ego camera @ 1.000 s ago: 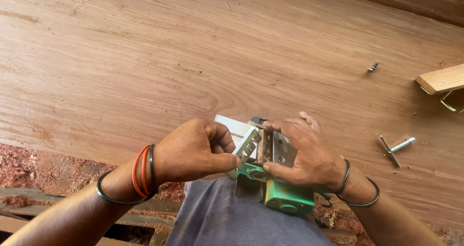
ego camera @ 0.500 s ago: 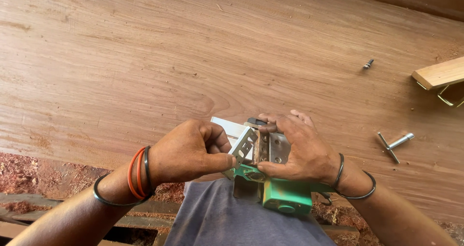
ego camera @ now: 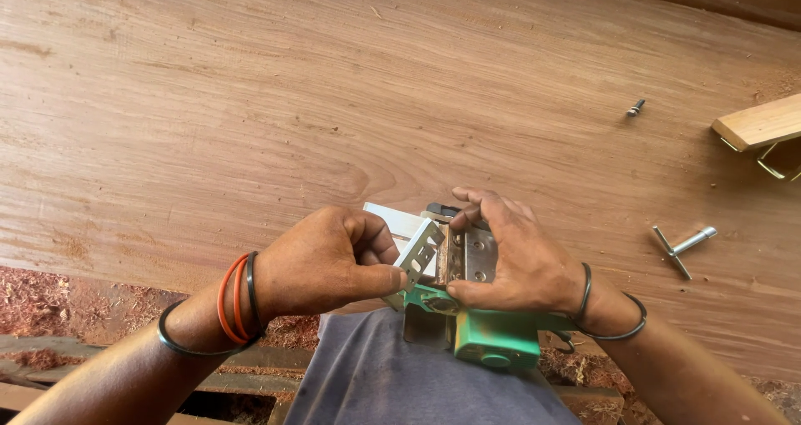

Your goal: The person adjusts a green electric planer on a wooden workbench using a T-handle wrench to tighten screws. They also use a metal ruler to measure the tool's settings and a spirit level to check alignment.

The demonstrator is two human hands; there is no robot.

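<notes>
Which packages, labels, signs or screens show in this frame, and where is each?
None in view: no package, label, sign or screen shows.
The left hand and right hand hold a green power planer with bare metal plates, on a plain wooden board.

Bare forearms, no sleeves. Left hand (ego camera: 321, 262): two orange bangles (ego camera: 231, 300) and a black one at the wrist, another thin black band (ego camera: 171, 342) further up. Right hand (ego camera: 521, 262): two thin black bangles (ego camera: 605, 308). Grey-blue cloth (ego camera: 375, 379) over the lap.
</notes>
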